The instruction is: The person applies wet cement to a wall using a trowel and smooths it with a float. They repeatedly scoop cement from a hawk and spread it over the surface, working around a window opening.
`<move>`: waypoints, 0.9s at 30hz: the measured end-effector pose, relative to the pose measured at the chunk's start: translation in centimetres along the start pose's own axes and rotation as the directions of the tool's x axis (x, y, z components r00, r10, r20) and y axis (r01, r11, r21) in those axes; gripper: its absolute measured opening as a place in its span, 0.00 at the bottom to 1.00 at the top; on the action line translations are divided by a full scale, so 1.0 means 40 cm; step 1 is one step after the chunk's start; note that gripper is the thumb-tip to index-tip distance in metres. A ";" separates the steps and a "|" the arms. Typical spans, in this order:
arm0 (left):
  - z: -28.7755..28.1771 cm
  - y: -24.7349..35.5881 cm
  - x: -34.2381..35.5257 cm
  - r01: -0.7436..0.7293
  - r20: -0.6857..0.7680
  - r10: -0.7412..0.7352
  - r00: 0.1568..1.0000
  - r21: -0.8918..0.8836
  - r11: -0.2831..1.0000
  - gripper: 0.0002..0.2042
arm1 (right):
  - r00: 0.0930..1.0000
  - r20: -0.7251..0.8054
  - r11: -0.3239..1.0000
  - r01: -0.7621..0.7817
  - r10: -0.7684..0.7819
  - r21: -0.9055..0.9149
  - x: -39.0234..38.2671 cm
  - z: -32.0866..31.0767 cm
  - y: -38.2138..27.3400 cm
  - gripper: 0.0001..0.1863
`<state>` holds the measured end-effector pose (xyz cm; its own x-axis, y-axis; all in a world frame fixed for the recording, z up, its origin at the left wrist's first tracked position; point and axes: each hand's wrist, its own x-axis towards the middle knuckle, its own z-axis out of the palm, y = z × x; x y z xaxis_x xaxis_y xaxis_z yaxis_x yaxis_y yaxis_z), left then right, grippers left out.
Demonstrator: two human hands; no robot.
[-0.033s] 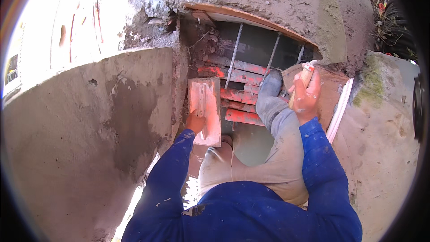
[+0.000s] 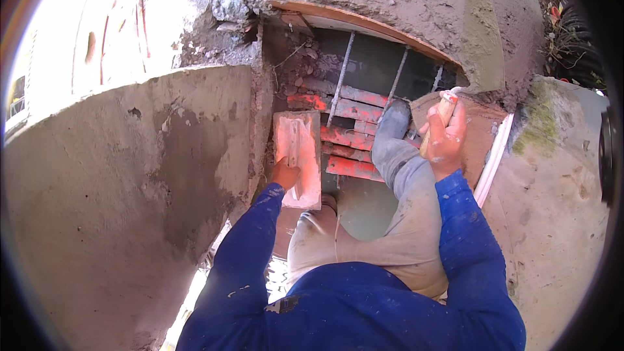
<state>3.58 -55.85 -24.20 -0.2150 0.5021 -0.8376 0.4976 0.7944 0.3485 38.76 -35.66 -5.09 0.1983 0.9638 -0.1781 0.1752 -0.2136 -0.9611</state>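
Note:
My left hand (image 2: 285, 174) is closed round the handle of a flat rectangular float (image 2: 309, 156), its pale, pinkish back turned up. The float is over the left side of the pit, next to the left wall. My right hand (image 2: 447, 138) grips a wooden-handled tool (image 2: 446, 112) with a red and whitish end pointing up and away. Its working end I cannot make out. Behind that hand lies a brown, board-like surface (image 2: 478, 127). Both my hands are apart from each other, one on either side of my bent leg.
Red-orange pipes (image 2: 351, 136) cross the pit beneath metal bars (image 2: 340, 78). A mortar-smeared wall (image 2: 208, 149) stands on the left, mossy concrete (image 2: 539, 117) on the right. Beside my right forearm runs a white pipe (image 2: 494, 159). A wooden edge (image 2: 364, 24) borders the far opening.
Very little differs. The float and my left hand are a touch higher in view; my right hand keeps its place and hold.

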 end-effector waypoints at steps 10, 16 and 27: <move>0.131 -0.125 0.185 0.023 -0.002 -0.023 1.000 0.063 0.998 0.40 | 0.999 0.045 0.999 -0.028 0.029 -0.021 -0.028 0.004 0.031 0.19; 0.181 -0.140 0.227 0.009 -0.008 -0.008 1.000 0.130 0.992 0.40 | 0.996 0.048 0.997 -0.082 0.082 -0.004 -0.057 0.002 0.008 0.21; 0.257 -0.146 0.319 -0.053 0.045 0.051 0.998 0.044 0.998 0.25 | 0.991 0.031 0.992 -0.126 0.127 -0.020 -0.129 -0.007 0.004 0.22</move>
<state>6.58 -57.59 -41.26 -0.1514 0.5264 -0.8366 0.5447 0.7507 0.3738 38.03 -40.71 -4.29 0.1888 0.9335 -0.3049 0.1681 -0.3366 -0.9265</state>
